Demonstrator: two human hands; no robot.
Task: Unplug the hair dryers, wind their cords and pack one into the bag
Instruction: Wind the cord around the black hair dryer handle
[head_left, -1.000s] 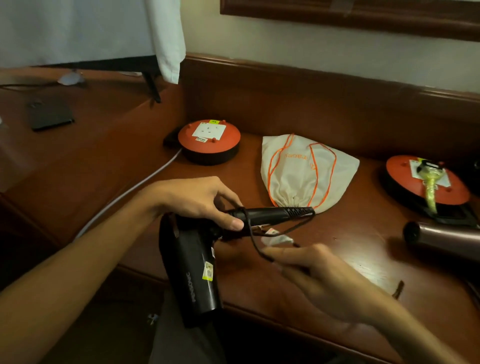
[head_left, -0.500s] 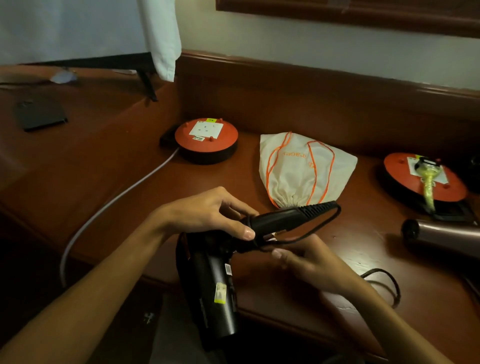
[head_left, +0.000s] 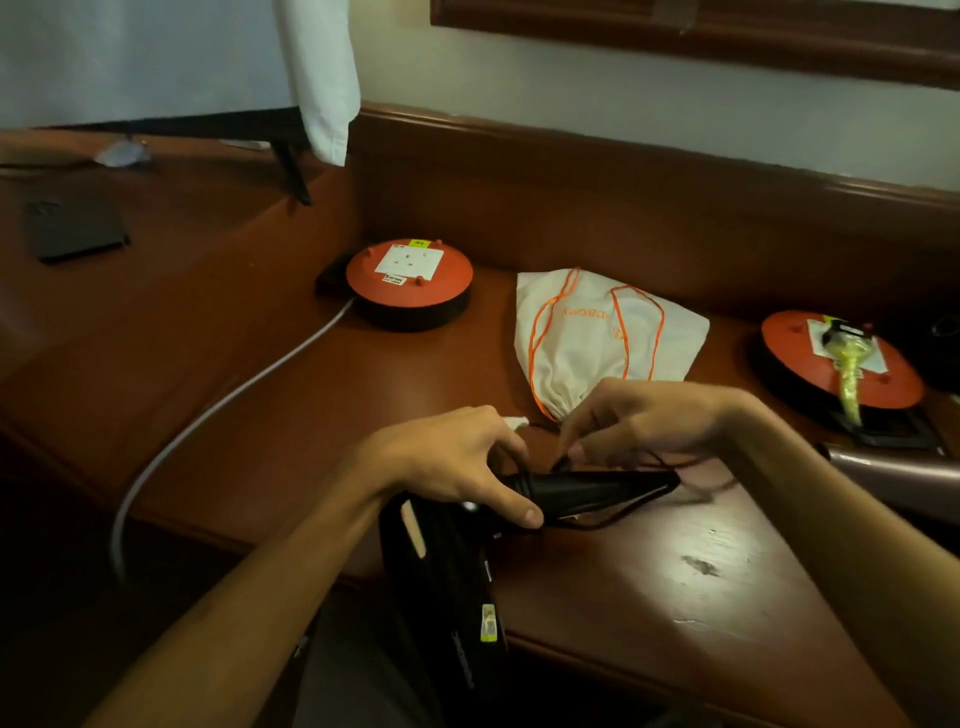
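The left hand (head_left: 457, 462) is closed around the folded handle of a black plastic hair dryer (head_left: 452, 582), thumb lying along the handle's near side and the other fingers (head_left: 511, 449) curled over its top. The dryer's barrel hangs down below that hand, past the front edge of the reddish-brown wooden desk (head_left: 675, 571), and the handle juts to the right of the fingers, level over the desk. The right hand (head_left: 654, 421) hovers just behind the handle, its fingers (head_left: 576, 447) drawn together in a pinch on the thin black cord (head_left: 623, 512), which loops around the handle's tip and back under it. Just beyond the right hand's fingers lies a cream cloth drawstring bag with orange cord (head_left: 608, 338), its gathered mouth toward the hands. Farther left of the left hand sits a round orange-topped cable reel with a white socket plate (head_left: 410, 283); a second orange reel (head_left: 841, 358) lies right of the right wrist, with the barrel of a metallic pinkish hair dryer (head_left: 893, 475) near it.
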